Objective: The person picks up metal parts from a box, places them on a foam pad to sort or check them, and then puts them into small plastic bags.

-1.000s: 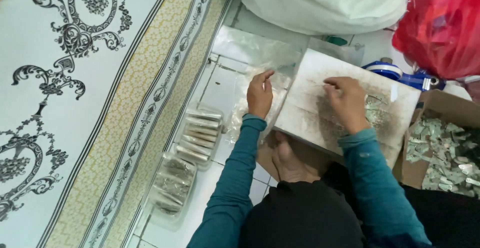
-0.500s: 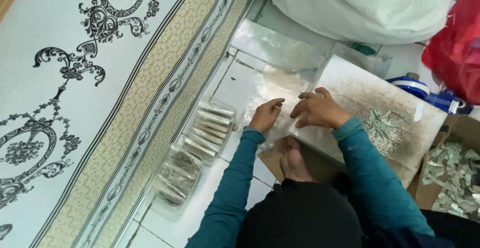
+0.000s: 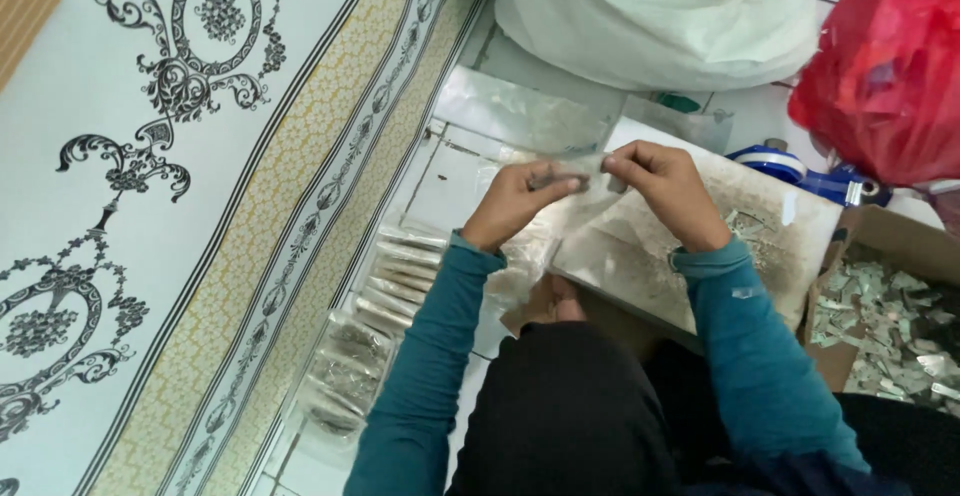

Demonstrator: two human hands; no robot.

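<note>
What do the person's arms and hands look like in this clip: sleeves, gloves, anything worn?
Both arms are covered in long teal sleeves of plain cloth that end at the wrists. The left hand and right hand are bare: no gloves, and no rings or watch that I can make out. The right sleeve has a small pale mark near the forearm; the left sleeve looks unmarked.

A single head-worn camera looks steeply down from close above the person's lap. It takes in both forearms, the tiled floor (image 3: 440, 171) and the patterned mat (image 3: 180, 156) at left.
</note>
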